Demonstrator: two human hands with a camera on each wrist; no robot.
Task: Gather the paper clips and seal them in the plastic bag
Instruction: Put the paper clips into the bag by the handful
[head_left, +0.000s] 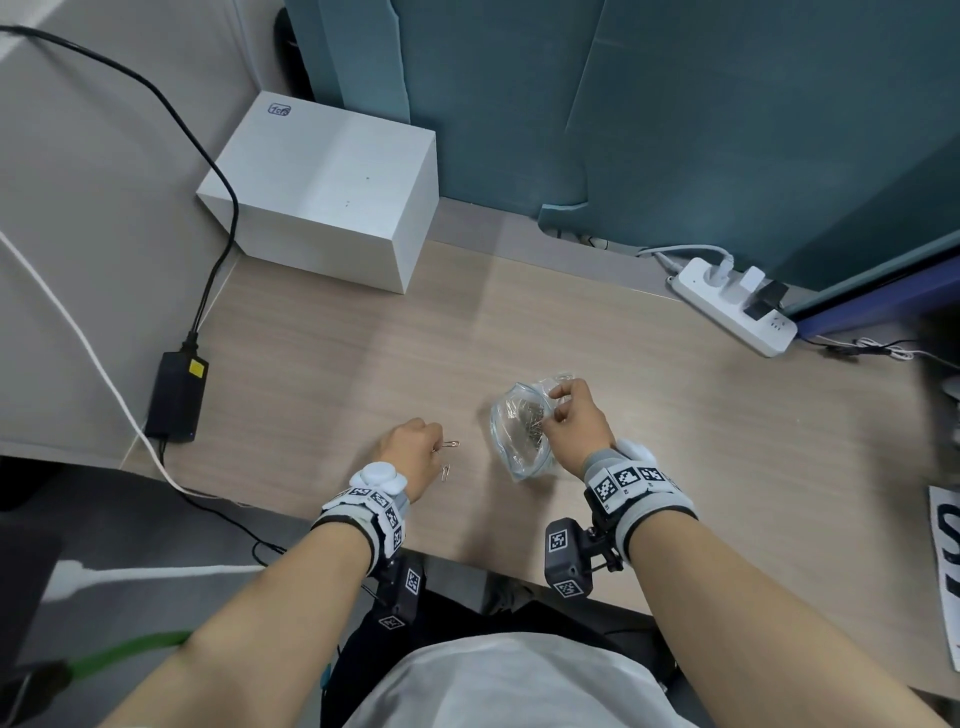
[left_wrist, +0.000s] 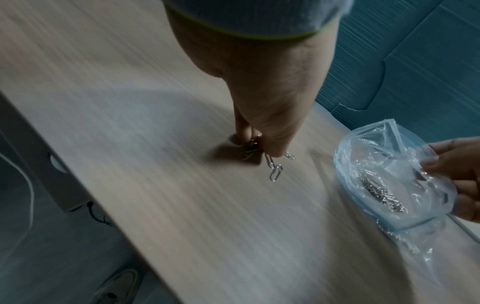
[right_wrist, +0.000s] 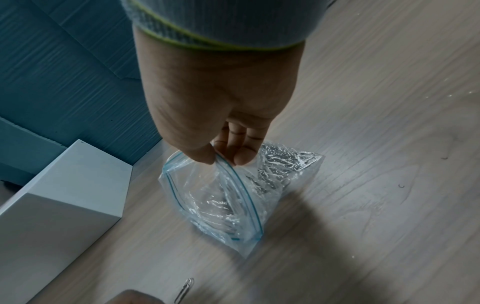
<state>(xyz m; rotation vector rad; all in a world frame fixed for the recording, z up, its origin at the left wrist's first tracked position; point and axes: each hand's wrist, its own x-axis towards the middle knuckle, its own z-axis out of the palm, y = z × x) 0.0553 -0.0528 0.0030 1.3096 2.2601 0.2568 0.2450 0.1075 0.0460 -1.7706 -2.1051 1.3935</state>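
Gathering step: left hand (head_left: 413, 451) pinches loose paper clips (left_wrist: 275, 169) at frame centre, right hand (head_left: 576, 418) pinches the plastic bag (right_wrist: 223, 197) mouth open; next, drop them in.

Head view high, looking down over desk (head_left: 649, 364) — wrist views close, both sharing plastic bag (left_wrist: 389, 185).

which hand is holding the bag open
The right hand: it pinches the rim of the plastic bag. The left hand is gathering loose paper clips.
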